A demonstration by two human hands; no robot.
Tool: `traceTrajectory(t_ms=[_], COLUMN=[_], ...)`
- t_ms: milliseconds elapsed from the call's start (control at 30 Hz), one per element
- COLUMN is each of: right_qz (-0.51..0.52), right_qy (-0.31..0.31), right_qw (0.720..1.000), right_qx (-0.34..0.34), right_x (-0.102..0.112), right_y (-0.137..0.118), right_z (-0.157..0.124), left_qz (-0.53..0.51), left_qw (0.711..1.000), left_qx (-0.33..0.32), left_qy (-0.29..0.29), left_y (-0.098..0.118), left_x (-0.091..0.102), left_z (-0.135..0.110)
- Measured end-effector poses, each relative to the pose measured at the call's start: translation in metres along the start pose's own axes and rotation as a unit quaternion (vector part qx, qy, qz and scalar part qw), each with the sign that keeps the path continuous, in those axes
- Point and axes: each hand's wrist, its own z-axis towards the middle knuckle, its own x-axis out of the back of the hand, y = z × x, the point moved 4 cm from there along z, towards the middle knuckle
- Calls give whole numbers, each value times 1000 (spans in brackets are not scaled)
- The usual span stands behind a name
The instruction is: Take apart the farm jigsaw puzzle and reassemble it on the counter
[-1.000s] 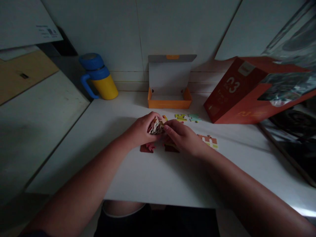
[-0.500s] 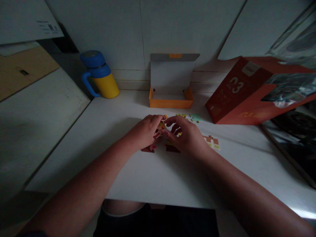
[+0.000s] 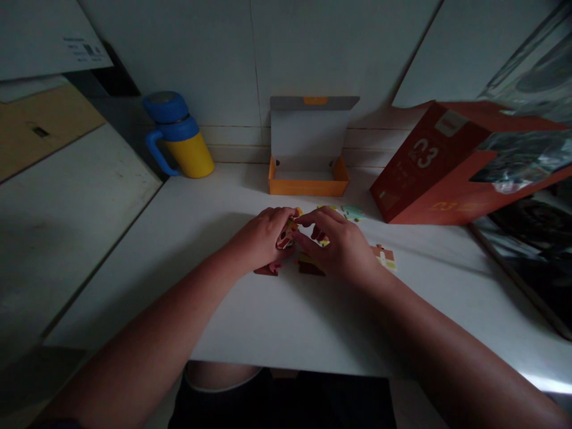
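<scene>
Items listed nearest first, each placed against the open orange box [image 3: 308,185].

1. White table [image 3: 313,322]. The box stood at its far edge, against the wall.
2. Dark red loose piece [image 3: 267,270]. It lay flat, well nearer than the box and a little left of it, half under the left hand. A second dark piece [image 3: 311,268] lay beside it, directly in front of the box.
3. Left hand [image 3: 261,238], in front of the box and slightly left. The fingers were curled shut around a handful of puzzle pieces [image 3: 286,234], held just clear of the table – probably gripped as a bunch so single pieces could be drawn off.
4. Right hand [image 3: 344,250], in front of the box and slightly right. The fingers were bent, with thumb and forefinger pinched on the edge of the same handful. The palm faced down over the flat pieces.
5. Pink-and-green piece [image 3: 385,256], flat on the table, nearer than the box and to its right, clear of both hands.
6. Teal piece [image 3: 353,211] and yellow-green piece [image 3: 328,208], lying just in front of the box – seemingly laid out face up for sorting.
7. The orange box had its lid up against the wall, and its interior looked bare.
8. Red carton [image 3: 424,173], right of the box, tilted.
9. Blue-and-yellow flask [image 3: 181,140], left of the box, off the table edge.
</scene>
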Motion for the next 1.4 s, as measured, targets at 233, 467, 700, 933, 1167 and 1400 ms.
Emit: traceTrajectory(t_ms=[233,467,700,933,1167,1400], right_qz=[77,105,21,45,37,-4], right_qy=[-1,-37,-14,-5,44,70], right_qw=[995,994,999,999,997,979], right_qx=[-67,-20,24,0,58,189], right_x=[2,-4,-5,-2,7,20], right_y=[13,15,9,15,25,11], right_z=[2,0,0,2,2,-1], left_qz=[-362,-546,-577,-538,-561,-564], left_qw=[921,815,788,821,802,779], left_qx=[120,184,215,190,204,257], left_qy=[78,61,5,-17,-1,91], left_y=[-6,-14,-7,-3,-17,-33], left_x=[6,-6,-7,-3,5,15], left_z=[2,2,0,-1,1,2])
